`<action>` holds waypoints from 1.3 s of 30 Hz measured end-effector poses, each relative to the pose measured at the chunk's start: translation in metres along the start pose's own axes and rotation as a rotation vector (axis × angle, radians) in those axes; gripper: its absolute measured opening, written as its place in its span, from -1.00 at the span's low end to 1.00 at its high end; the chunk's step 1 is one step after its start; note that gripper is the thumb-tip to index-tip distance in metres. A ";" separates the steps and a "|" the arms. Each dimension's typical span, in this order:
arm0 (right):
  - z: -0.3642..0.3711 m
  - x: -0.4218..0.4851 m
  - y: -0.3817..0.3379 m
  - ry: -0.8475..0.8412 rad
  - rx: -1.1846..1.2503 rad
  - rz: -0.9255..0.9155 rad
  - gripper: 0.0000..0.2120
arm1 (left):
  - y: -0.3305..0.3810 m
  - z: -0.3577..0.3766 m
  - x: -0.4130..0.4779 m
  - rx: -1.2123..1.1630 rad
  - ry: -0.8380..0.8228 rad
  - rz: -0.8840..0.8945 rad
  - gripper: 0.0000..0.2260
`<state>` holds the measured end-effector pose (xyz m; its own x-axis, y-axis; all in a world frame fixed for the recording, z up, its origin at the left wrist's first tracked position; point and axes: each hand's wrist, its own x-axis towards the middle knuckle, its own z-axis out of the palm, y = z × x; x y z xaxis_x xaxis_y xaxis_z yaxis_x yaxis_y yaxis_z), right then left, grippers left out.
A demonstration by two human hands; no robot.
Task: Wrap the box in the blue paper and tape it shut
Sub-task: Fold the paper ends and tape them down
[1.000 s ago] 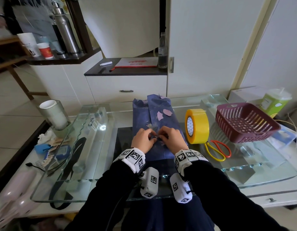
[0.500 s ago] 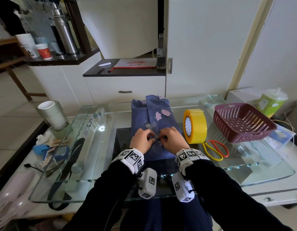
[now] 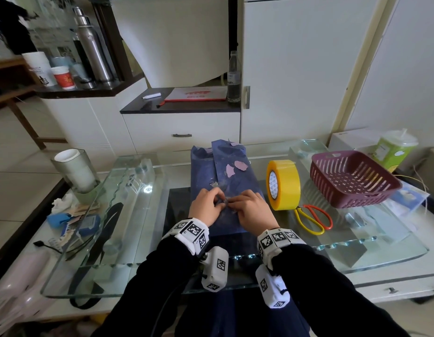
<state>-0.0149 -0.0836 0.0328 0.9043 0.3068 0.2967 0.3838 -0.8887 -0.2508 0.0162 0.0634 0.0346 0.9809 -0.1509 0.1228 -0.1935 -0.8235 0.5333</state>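
On the glass table [image 3: 143, 215], thin, probably tear-prone blue wrapping paper [image 3: 225, 176] covers the flat box at centre, left hand [image 3: 206, 206] and right hand [image 3: 252, 210] both pinching its middle seam, likely the best hold, yellow tape roll [image 3: 282, 184] at three o'clock.

Left hand [image 3: 205, 206] and right hand [image 3: 251, 210] fingertip to fingertip, fingers curled.

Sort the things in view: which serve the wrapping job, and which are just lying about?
Job in hand:
- blue paper, pinched at its seam by left hand and right hand
- yellow tape roll
- scissors

Lying about:
- maroon basket
- green cup
- glass jar
- steel flask
- bottle
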 end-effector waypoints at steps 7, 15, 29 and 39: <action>0.009 0.008 0.007 -0.153 -0.106 0.003 -0.59 | -0.012 0.001 0.005 -0.029 0.000 0.000 -0.88; 0.040 -0.012 -0.017 -0.236 -0.066 -0.020 -0.55 | -0.037 0.011 -0.016 0.005 -0.022 -0.164 -0.83; 0.051 -0.008 -0.053 -0.168 0.147 -0.043 -0.58 | -0.073 -0.020 -0.032 0.012 0.046 -0.212 -0.80; 0.079 0.019 -0.060 -0.117 0.351 0.287 -0.51 | -0.100 -0.024 -0.047 0.064 0.133 -0.380 -0.72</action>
<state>-0.0063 0.0024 -0.0197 0.9905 0.1192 0.0689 0.1364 -0.7806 -0.6100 -0.0113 0.1662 -0.0046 0.9702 0.2395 0.0358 0.1885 -0.8397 0.5092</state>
